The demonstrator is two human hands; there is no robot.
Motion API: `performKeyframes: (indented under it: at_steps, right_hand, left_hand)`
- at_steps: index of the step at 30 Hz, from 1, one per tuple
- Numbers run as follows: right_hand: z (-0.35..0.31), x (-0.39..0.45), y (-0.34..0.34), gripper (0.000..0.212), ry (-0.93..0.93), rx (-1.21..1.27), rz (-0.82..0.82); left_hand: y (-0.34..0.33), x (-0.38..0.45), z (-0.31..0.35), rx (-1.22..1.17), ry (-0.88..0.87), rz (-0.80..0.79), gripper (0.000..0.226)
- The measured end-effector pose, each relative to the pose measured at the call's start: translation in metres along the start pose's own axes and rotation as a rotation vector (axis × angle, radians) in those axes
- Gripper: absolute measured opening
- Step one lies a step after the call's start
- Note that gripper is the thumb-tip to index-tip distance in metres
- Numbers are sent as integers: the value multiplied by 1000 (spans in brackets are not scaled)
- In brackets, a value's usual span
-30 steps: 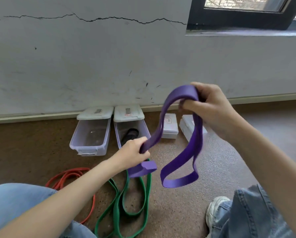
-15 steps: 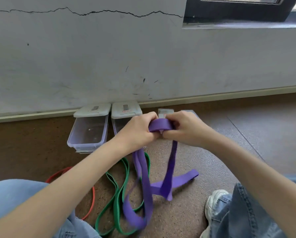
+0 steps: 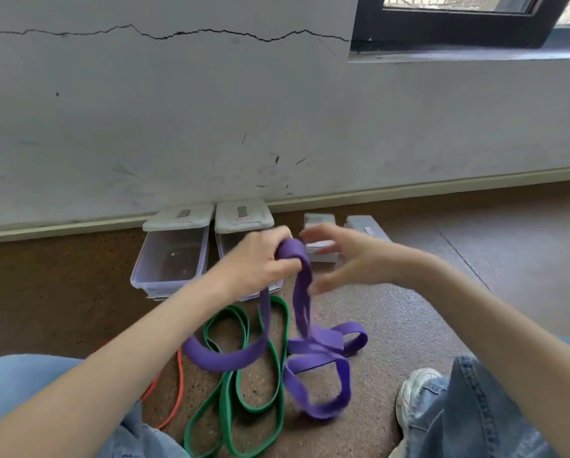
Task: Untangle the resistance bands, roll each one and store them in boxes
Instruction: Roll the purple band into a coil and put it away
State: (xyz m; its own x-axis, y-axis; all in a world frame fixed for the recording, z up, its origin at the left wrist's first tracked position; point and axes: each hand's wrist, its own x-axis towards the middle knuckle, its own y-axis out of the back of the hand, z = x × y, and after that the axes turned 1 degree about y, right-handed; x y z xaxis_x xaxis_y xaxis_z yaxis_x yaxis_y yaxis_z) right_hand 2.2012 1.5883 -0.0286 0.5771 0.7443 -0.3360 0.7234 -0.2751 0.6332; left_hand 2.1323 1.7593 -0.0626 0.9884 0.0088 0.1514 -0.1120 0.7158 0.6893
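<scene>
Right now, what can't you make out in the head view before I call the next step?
- Second open box: inside hidden by the left hand and the purple band.
- Right hand: blurred; contact with the band unclear.
- Red band: mostly hidden behind the left forearm and knee.
- Green band: its near end runs off the bottom edge.
- Two closed boxes: labels too small to read.

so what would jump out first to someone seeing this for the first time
The purple band at centre: the left hand grips its started roll while the rest trails in loose loops on the floor. The right hand hovers open just beside it. Below lie a green band and an orange band, with two open clear boxes behind the hands by the wall.
</scene>
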Motion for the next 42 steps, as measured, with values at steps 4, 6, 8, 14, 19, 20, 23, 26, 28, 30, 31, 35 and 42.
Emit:
performKeyframes:
  at_steps: [4,6,8,14,19,20,23,26,28,30,31,35,42]
  right_hand:
    - [-6,8,-12,11,191,-214,188]
    - [-6,7,-4,6,254,-38,344]
    - [-9,2,4,7,312,211,432]
    - [14,3,29,5,82,96,426]
    - [30,7,8,80,-199,-452,-106]
    - [23,8,0,90,-94,-259,-123]
    - [12,13,-17,72,195,30,-10]
    - [9,13,-16,48,311,-7,263]
    - [11,12,-6,45,328,37,383]
    - [11,9,2,51,312,31,343]
    - [11,8,3,56,315,-1,286]
    - [4,4,-14,73,452,60,229]
    - [2,3,-18,20,514,-153,370]
  left_hand:
    - [-9,-1,1,24,-73,-4,30]
    - [-8,-3,-9,41,-44,7,28]
    - [-10,-8,-21,106,13,-8,29]
    - [11,-4,-28,-128,220,48,29]
    - [18,-1,3,-67,34,36,27]
    - [11,-3,7,3,7,12,29]
    - [-8,-2,11,33,1,-11,29]
    - [-4,1,-2,-49,112,-133,21]
    - [1,-4,-10,-132,208,-269,18]
    - [5,-6,-13,-287,256,-283,16]
    - [8,-5,-10,-396,272,-251,14]
    - [13,-4,8,-573,260,-268,13]
    - [21,-8,0,-779,342,-433,25]
